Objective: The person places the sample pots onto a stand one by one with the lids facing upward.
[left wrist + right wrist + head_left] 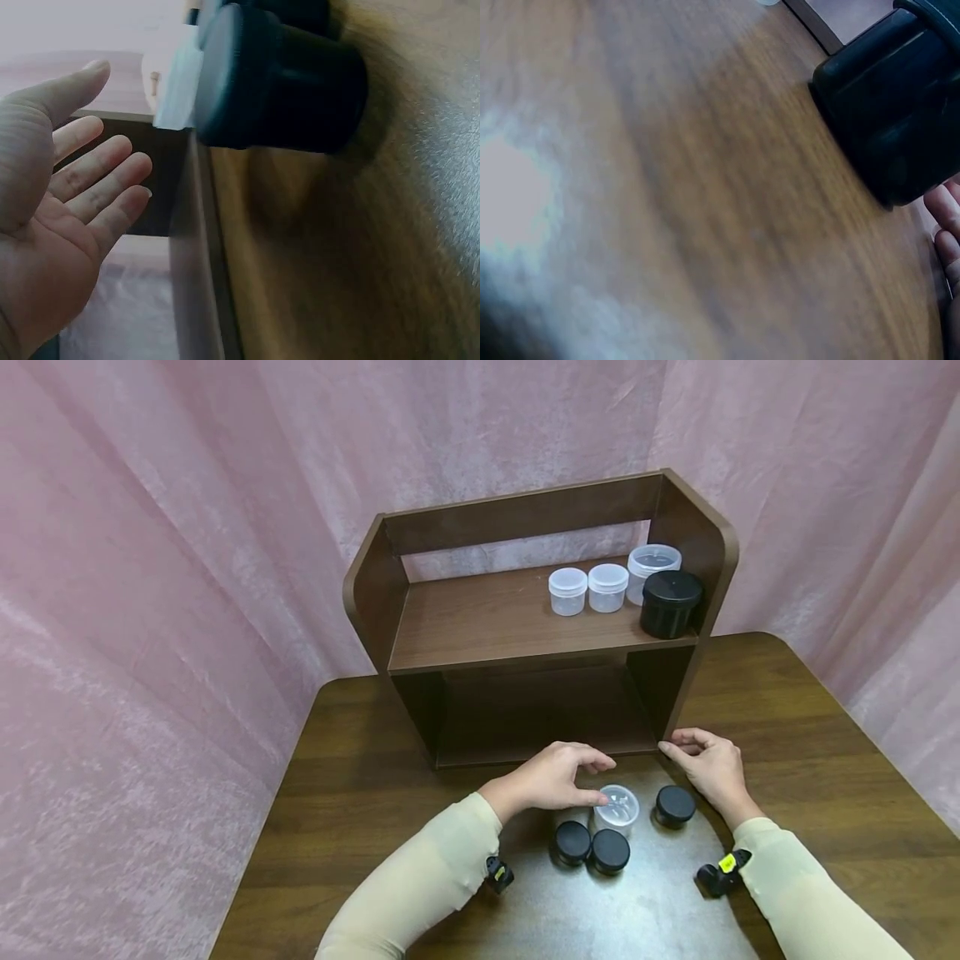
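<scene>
My left hand [555, 777] hovers with its fingers apart beside a clear lidded jar [617, 810]; its thumb overlaps the lid in the head view, and contact cannot be told. In the left wrist view the palm holds nothing, and a black jar [300, 90] stands nearby. Two black-lidded jars [573, 842] [610, 850] stand in front of the clear one. My right hand [712, 768] is at the lower right front corner of the brown shelf [480, 631], thumb at the corner, fingers loosely bent beside the side panel. Another black jar [675, 806] stands just left of its wrist.
On the shelf's upper board, toward the right, stand two small clear jars [567, 593] [607, 589], a larger clear jar [647, 568] and a large black jar [670, 606]. The shelf stands on a wooden table [337, 827]; a pink curtain [187, 568] hangs behind.
</scene>
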The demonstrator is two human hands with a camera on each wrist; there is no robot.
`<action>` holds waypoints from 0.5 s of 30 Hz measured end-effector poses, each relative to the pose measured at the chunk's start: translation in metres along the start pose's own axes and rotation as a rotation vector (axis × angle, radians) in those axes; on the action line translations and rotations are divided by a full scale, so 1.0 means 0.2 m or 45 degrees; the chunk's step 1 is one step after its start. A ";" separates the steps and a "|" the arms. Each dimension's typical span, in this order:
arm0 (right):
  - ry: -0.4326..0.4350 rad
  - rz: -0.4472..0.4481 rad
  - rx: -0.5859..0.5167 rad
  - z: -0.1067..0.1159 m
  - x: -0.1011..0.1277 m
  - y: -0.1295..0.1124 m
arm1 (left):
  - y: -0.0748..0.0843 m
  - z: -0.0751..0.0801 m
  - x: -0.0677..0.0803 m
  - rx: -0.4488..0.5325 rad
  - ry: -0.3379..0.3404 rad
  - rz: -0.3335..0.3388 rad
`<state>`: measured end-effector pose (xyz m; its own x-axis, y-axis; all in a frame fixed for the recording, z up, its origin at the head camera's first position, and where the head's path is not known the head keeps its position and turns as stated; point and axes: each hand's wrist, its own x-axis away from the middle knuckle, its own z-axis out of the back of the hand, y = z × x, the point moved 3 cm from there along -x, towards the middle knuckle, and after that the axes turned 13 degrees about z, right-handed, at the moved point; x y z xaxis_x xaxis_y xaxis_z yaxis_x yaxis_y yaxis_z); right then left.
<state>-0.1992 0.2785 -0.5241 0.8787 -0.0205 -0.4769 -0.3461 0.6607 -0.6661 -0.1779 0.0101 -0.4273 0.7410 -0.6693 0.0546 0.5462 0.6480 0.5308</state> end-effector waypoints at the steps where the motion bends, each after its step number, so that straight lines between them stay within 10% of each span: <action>1: -0.001 0.000 0.000 0.00 0.00 0.00 | 0.00 -0.02 -0.01 0.000 -0.021 0.001; 15: -0.009 0.001 0.009 0.01 -0.01 -0.01 | -0.01 -0.12 -0.07 0.011 -0.183 0.002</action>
<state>-0.1992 0.2781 -0.5218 0.8809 -0.0146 -0.4732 -0.3445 0.6659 -0.6618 -0.1793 0.0263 -0.4496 0.6782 -0.7136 0.1756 0.5412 0.6466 0.5375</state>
